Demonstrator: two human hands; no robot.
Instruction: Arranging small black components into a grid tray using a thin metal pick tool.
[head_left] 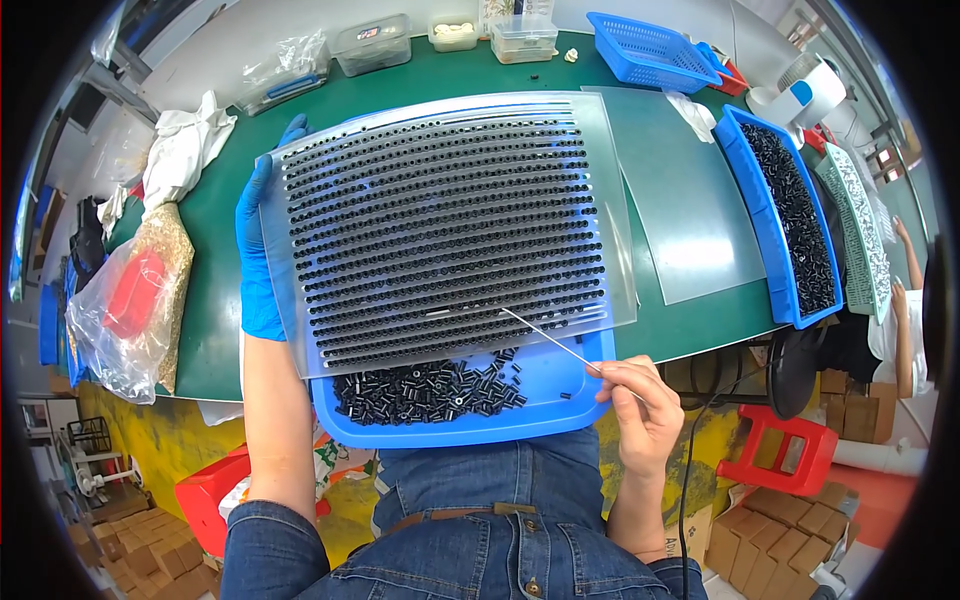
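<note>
I sit at a green worktop [690, 330] in a crowded workroom, with cardboard boxes [790, 520] and a red plastic stool [785, 450] on the floor to my right and more boxes at lower left. The far edge of the worktop carries clear lidded tubs [375, 45] and an empty blue mesh basket [650, 50]. At the left lie white cloth [185, 145] and a clear bag [130, 310] holding something red.

Right before me a clear perforated plate [450, 225] rests tilted over a blue tray [560, 380], its holes filled row upon row with small black sleeves [440, 210]. In the tray's open near part lies a loose heap of the same black sleeves [430, 390]. My left hand [258, 250], in a blue glove, grips the plate's left edge, fingers closed around it. My right hand [640, 400] is bare, and its fingers pinch a thin metal rod [555, 340] whose tip touches the plate's lower rows.

To the right, a second clear sheet [680, 200] lies flat, partly under the plate. Beyond it a long blue tray [775, 215] is full of black sleeves, and beside that a green tray [860, 230] holds pale parts. Another person's arm [905, 250] shows at the right rim.

The tray overhangs the worktop's near edge toward my lap. Bare green shows between the plate and the bag at left, and a strip between the sheet and the near edge.
</note>
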